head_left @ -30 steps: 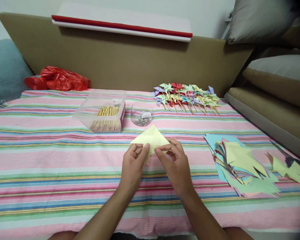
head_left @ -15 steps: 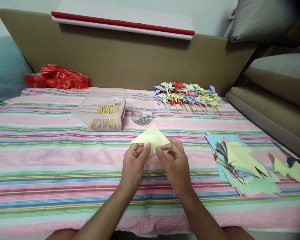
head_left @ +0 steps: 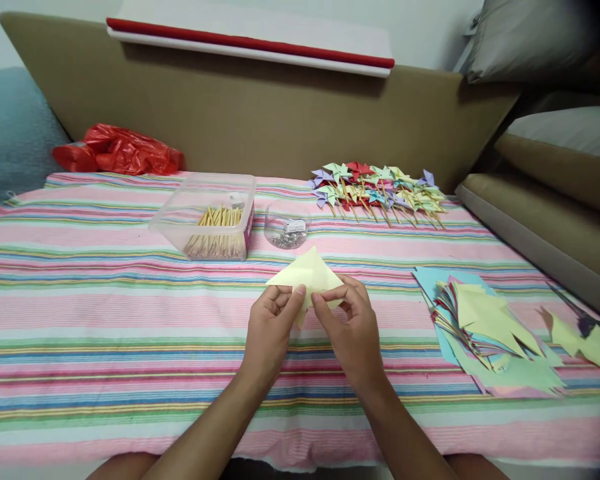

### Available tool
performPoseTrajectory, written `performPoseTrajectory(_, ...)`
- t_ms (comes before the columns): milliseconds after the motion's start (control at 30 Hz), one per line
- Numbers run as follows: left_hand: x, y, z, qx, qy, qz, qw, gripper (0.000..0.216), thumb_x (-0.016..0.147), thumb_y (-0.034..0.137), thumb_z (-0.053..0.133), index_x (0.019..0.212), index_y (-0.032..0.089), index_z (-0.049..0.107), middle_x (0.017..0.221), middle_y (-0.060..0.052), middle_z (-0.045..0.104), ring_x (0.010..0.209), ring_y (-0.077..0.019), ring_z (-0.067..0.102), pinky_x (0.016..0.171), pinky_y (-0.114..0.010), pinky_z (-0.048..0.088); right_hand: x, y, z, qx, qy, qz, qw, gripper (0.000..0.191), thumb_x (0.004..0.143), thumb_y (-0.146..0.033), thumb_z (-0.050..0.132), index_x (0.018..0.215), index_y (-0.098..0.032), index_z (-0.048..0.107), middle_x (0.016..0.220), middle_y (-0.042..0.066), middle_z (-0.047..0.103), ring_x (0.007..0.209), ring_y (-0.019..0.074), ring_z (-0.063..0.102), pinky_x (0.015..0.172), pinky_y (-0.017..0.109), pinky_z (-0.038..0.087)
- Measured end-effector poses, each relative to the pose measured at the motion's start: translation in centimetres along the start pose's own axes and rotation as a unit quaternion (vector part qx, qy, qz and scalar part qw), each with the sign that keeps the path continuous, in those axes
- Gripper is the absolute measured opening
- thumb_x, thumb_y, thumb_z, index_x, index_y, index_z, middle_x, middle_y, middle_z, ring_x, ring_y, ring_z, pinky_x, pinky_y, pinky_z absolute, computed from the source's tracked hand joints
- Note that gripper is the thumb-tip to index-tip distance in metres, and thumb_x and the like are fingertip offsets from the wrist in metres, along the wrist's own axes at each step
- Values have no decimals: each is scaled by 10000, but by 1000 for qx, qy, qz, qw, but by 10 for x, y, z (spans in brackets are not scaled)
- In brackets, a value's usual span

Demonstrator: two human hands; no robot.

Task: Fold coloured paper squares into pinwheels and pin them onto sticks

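Observation:
A pale yellow paper piece, partly folded, is held up in front of me between both hands. My left hand pinches its lower left side, thumb on top. My right hand grips the lower right side with thumb and forefinger close to the centre. The fingertips hide part of the paper's lower middle. Beyond the paper stands a clear round tub with small metallic pieces and a white label. Left of it, a clear plastic box holds many thin wooden sticks.
Finished paper pinwheels on sticks lie at the back right. A stack of cut coloured paper and dark scissors are at the right. A red plastic bag sits back left. Striped cloth covers the surface; cushions border the right.
The view has shifted very slightly. Both hands keep their pinch on the yellow paper, with barely any movement of the fingers or paper.

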State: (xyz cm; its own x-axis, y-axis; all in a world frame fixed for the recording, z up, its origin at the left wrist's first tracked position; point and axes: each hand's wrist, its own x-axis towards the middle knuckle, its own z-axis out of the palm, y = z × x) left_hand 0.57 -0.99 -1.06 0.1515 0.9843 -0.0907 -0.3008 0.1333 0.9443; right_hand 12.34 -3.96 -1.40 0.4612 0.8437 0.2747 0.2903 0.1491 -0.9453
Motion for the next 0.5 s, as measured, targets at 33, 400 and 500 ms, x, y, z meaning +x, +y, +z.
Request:
performPoseTrajectory(33, 0, 0, 0, 1, -2, -1, 1000, 275, 840, 412, 741, 802, 172, 613, 627, 29, 642, 584, -107, 544, 574, -225, 413, 0, 0, 0, -1, 0, 1, 1000, 135, 809, -340, 708, 777, -219, 654, 1189, 85, 577, 1197, 275, 577, 1011, 455, 472)
performPoseTrajectory(400, 0, 4, 3, -48, -37, -3, 998, 357, 793, 365, 794, 1058, 173, 652, 875, -62, 797, 781, -207, 717, 703, -283, 505, -1, -1, 1, -13, 16, -22, 1000, 150, 812, -320, 698, 815, -230, 578, 1164, 80, 579, 1202, 264, 549, 945, 418, 484)
performPoseTrajectory(500, 1, 4, 3, -40, -36, -2, 999, 369, 800, 376, 785, 1069, 175, 632, 890, -66, 801, 805, -220, 730, 697, -288, 514, -2, 0, 5, 33, 29, -20, 999, 283, 799, -308, 720, 948, -250, 487, 1186, 70, 587, 1096, 230, 609, 883, 391, 519)
